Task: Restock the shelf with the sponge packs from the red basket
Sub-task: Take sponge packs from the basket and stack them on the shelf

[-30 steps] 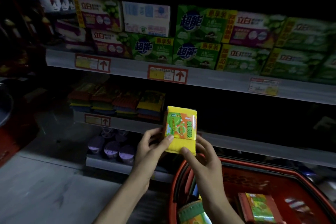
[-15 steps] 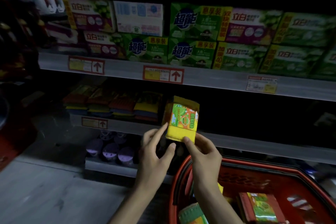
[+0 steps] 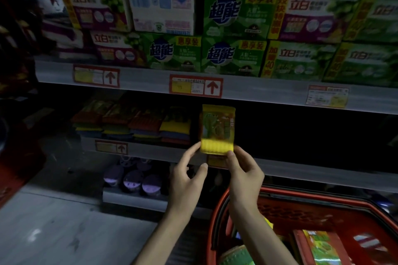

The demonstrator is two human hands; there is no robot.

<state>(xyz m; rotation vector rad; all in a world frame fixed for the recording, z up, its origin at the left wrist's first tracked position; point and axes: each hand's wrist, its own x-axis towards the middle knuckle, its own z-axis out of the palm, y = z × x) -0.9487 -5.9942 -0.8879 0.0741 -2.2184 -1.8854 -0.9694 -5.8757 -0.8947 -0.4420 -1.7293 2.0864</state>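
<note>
A yellow sponge pack [image 3: 217, 131] stands upright at the front edge of the middle shelf [image 3: 301, 170], just right of a row of stacked colourful sponges [image 3: 133, 122]. My right hand [image 3: 245, 176] pinches the pack's lower right corner. My left hand [image 3: 185, 180] touches its lower left corner with a fingertip, thumb off it. Below my right arm sits the red basket [image 3: 215, 217] with more sponge packs [image 3: 321, 245] inside.
The dark shelf space right of the held pack shows nothing on it. Green and purple soap boxes [image 3: 234, 56] fill the shelf above. Purple round items [image 3: 133, 178] sit on the bottom shelf. Grey floor [image 3: 53, 221] lies at the left.
Both hands have carried the sponge pack up and forward from above the basket to the middle shelf's edge. My left hand's thumb has come off the pack.
</note>
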